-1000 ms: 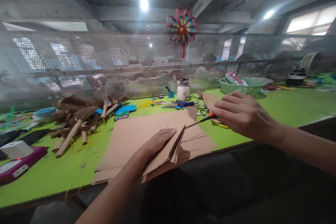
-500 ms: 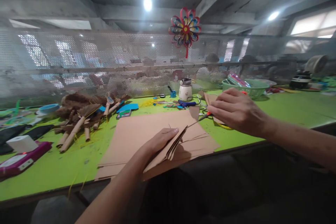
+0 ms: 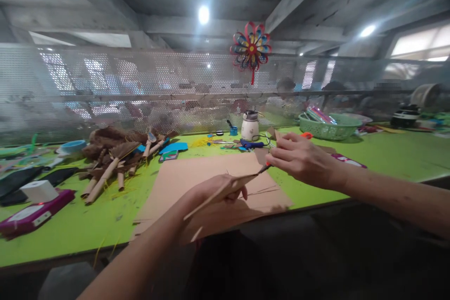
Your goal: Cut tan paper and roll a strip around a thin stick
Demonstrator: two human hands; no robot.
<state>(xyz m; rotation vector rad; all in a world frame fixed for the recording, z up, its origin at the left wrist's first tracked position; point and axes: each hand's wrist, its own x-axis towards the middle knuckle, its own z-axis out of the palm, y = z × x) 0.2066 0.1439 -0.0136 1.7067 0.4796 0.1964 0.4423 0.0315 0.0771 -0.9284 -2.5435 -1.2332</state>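
My left hand (image 3: 213,190) is closed on a piece of brown paper (image 3: 242,181), held tilted over the table's front edge and seen nearly edge-on. Its fingers curl beneath the paper. In my right hand (image 3: 298,157) are scissors with orange handles (image 3: 306,135); their dark blades point left and meet the paper's far right end. How far the blades are apart cannot be made out. Under both hands lie large flat sheets of brown paper (image 3: 197,168), with smaller cut pieces on their right side.
Brown paper rolls (image 3: 103,180) and crumpled paper lie on the green table (image 3: 105,225) to the left, near a purple device (image 3: 38,211). Behind the sheets are a blue glue gun (image 3: 251,144) and a white bottle (image 3: 250,126). A green basket (image 3: 330,129) stands at the right.
The held paper has turned from showing its spread layers to nearly edge-on, and my left fingers have curled under it. My right hand and the scissors have shifted slightly left.
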